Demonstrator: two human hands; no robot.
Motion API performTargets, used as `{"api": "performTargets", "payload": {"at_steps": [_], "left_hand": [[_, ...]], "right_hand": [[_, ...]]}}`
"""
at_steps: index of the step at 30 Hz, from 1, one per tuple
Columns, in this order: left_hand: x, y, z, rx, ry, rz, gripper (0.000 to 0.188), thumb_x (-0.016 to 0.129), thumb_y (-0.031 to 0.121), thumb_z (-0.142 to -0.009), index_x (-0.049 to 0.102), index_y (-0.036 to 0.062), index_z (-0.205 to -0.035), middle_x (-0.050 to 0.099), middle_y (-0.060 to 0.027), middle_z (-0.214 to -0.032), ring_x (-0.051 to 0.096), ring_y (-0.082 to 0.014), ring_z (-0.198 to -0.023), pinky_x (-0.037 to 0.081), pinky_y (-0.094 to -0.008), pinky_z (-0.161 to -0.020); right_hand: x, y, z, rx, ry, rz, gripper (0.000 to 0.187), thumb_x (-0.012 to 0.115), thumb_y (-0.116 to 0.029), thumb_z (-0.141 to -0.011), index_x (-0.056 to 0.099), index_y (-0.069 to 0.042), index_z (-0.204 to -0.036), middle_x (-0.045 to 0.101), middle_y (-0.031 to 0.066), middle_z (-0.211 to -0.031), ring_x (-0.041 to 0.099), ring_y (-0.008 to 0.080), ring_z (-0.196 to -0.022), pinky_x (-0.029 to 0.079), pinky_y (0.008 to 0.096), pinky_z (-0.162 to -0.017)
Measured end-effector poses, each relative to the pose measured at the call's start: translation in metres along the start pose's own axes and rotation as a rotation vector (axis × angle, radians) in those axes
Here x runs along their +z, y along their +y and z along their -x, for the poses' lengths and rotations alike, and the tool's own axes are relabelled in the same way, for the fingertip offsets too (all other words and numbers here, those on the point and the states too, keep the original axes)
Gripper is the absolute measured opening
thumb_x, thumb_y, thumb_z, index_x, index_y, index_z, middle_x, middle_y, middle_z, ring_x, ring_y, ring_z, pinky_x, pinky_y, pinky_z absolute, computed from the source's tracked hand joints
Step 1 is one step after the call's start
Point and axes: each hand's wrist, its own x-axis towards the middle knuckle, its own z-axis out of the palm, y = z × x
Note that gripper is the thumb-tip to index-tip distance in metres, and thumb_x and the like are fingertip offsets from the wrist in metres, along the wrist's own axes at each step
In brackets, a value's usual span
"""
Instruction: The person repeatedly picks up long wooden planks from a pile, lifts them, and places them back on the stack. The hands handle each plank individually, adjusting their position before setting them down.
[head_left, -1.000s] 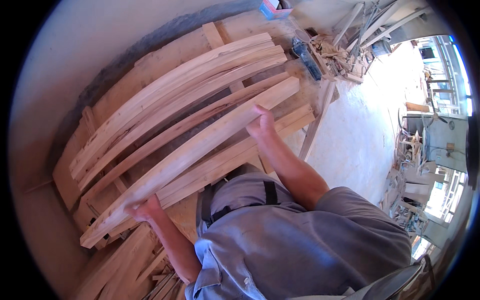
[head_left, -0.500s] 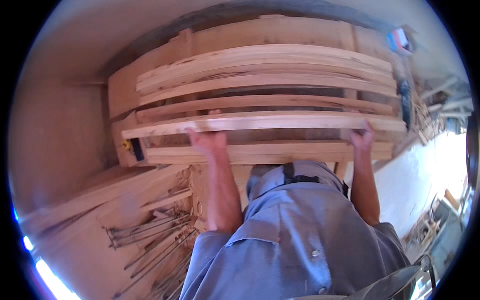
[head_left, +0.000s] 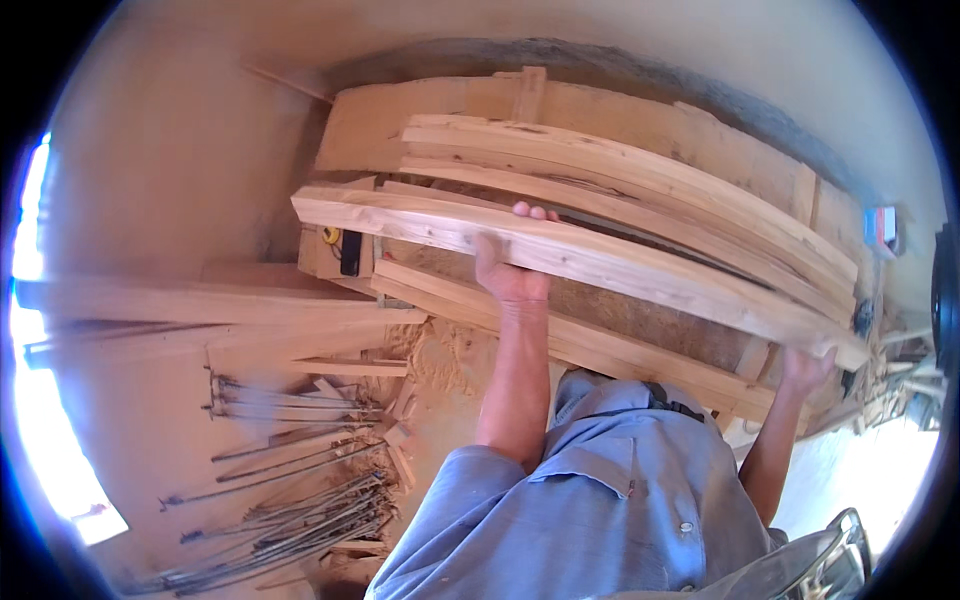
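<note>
A long pale wooden beam (head_left: 620, 255) is held up crosswise in front of me, its left end raised and nearer. My left hand (head_left: 517, 268) is wrapped round it left of its middle, thumb on the near side and fingertips showing over the far edge. Toward the right end, my right hand (head_left: 806, 368) grips the same beam; some of its fingers are hidden behind the wood. Beyond lie several similar wooden beams (head_left: 600, 150) side by side on the workbench (head_left: 430, 97). Closer to my waist, another wooden beam (head_left: 600, 338) rests along the bench's near edge.
On the bench's left end are a black phone-like object (head_left: 350, 253) and a yellow tape measure (head_left: 331, 235). Several long metal bar clamps (head_left: 300, 520) lie at lower left, near sawdust (head_left: 440, 365). A blue-and-white box (head_left: 882, 230) is at far right; scrap wood lies below it.
The beam in my hands has come up off the bench and tilted, its right end lower in view. My view has turned, and both hands still grip the beam.
</note>
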Motion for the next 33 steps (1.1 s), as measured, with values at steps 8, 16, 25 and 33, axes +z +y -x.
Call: {"api": "performTargets", "payload": {"at_steps": [8, 16, 25, 33], "left_hand": [[0.013, 0.007, 0.011, -0.016, -0.170, 0.034, 0.095, 0.053, 0.089, -0.061, 0.058, 0.0046, -0.104, 0.055, -0.0098, -0.091, 0.050, -0.0280, -0.087, 0.047, -0.0451, -0.086], [-0.004, -0.001, 0.020, -0.001, -0.237, 0.080, 0.083, 0.049, 0.089, -0.065, 0.062, 0.0122, -0.094, 0.058, -0.0077, -0.082, 0.051, -0.0276, -0.078, 0.048, -0.0453, -0.076], [-0.059, -0.008, 0.037, -0.012, -0.046, 0.127, 0.074, 0.053, 0.079, -0.074, 0.063, 0.0121, -0.105, 0.063, -0.0106, -0.090, 0.058, -0.0327, -0.088, 0.049, -0.0476, -0.078], [-0.094, -0.028, 0.011, 0.023, 0.621, -0.117, 0.054, 0.054, 0.048, -0.095, 0.045, 0.0134, -0.135, 0.053, -0.0084, -0.128, 0.055, -0.0308, -0.111, 0.046, -0.0522, -0.095]], "right_hand": [[-0.057, -0.008, -0.019, -0.012, 0.017, -0.063, 0.065, 0.055, -0.045, -0.085, 0.048, 0.004, -0.129, 0.053, 0.0185, -0.131, 0.048, 0.0359, -0.123, 0.031, 0.0543, -0.110], [-0.067, -0.021, -0.020, 0.205, -0.472, -0.467, 0.059, 0.054, -0.043, -0.086, 0.051, 0.007, -0.118, 0.052, 0.0165, -0.103, 0.052, 0.0340, -0.097, 0.042, 0.0491, -0.095], [-0.120, -0.029, -0.048, 0.127, -0.040, -0.088, 0.058, 0.056, -0.040, -0.084, 0.053, -0.003, -0.129, 0.054, 0.0192, -0.131, 0.050, 0.0358, -0.122, 0.032, 0.0569, -0.109], [-0.146, -0.016, -0.080, 0.277, 0.284, 0.244, 0.047, 0.063, -0.037, -0.084, 0.058, -0.010, -0.123, 0.058, 0.0119, -0.127, 0.050, 0.0335, -0.123, 0.038, 0.0535, -0.104]]}}
